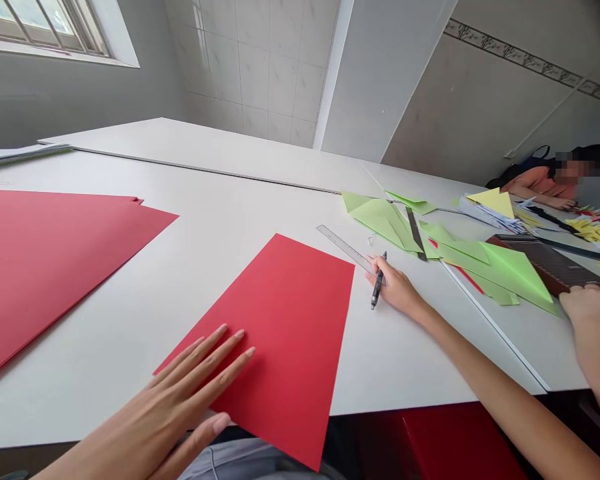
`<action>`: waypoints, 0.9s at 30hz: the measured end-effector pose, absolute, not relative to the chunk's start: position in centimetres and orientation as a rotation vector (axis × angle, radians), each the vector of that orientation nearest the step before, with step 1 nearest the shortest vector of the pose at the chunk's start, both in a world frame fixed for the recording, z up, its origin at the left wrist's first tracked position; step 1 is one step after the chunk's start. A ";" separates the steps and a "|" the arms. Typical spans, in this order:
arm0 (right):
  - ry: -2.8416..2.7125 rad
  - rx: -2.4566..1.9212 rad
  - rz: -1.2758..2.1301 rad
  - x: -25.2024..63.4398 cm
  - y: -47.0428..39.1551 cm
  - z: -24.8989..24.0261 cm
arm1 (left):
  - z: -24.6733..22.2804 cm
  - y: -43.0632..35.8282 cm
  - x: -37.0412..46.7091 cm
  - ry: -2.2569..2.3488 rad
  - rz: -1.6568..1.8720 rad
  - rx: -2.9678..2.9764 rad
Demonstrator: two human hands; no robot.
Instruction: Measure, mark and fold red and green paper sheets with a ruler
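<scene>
A sheet of red paper (290, 327) lies in front of me, its near corner reaching past the table edge. Flat on its left part rests my left hand (195, 380), fingers stretched out. To the right of the sheet, my right hand (391, 283) is closed around a dark pen (379, 287). The same hand's fingers also touch the near end of a clear ruler (344, 247), which lies slanted on the white table (220, 207). The ruler's end under the fingers is hidden.
A stack of larger red paper (65, 267) lies at the left. Several green paper pieces (500, 263) are at the right, beside a dark paper cutter (540, 260) and another person's hand (590, 307). Further back, a person (545, 177) leans over the table near yellow paper strips (597, 230).
</scene>
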State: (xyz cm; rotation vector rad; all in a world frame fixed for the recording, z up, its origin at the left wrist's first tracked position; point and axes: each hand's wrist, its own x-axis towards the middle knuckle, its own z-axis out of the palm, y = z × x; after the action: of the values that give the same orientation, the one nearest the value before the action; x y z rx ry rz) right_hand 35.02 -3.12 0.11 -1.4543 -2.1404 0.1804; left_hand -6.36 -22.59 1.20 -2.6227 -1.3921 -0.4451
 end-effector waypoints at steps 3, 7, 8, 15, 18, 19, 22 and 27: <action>-2.124 -1.462 0.243 35.4 -5.0 -0.2 | 0.9 -19.3 -6.2 -1.173 -0.300 -2.637; -2.078 -1.527 0.302 35.6 -7.4 0.2 | 1.9 -15.3 -7.2 -1.095 -0.359 -2.729; -2.063 -1.550 0.308 35.6 -8.0 0.3 | 2.1 -14.5 -7.6 -1.106 -0.361 -2.761; -2.005 -1.668 0.304 35.7 -15.1 -1.1 | 1.0 -10.1 -11.7 -1.452 -0.206 -2.706; -2.064 -1.656 0.324 36.4 -19.1 -2.2 | 1.4 -8.8 -12.0 -1.594 -0.201 -2.616; -2.078 -1.652 0.343 36.7 -20.2 -2.4 | 1.7 -8.5 -11.8 -1.624 -0.197 -2.594; -2.161 -1.621 0.414 37.7 -22.4 -2.4 | 2.7 -8.0 -10.3 -1.654 -0.190 -2.568; -2.136 -1.642 0.574 39.0 -23.3 -1.2 | 3.2 -7.5 -8.3 -1.696 -0.197 -2.522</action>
State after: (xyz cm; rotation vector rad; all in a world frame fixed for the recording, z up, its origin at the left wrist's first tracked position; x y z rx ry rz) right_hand 39.05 -23.28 -1.24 -1.6416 -2.1361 0.5743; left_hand -8.31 -7.52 3.25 -2.5221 -1.6965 -0.1975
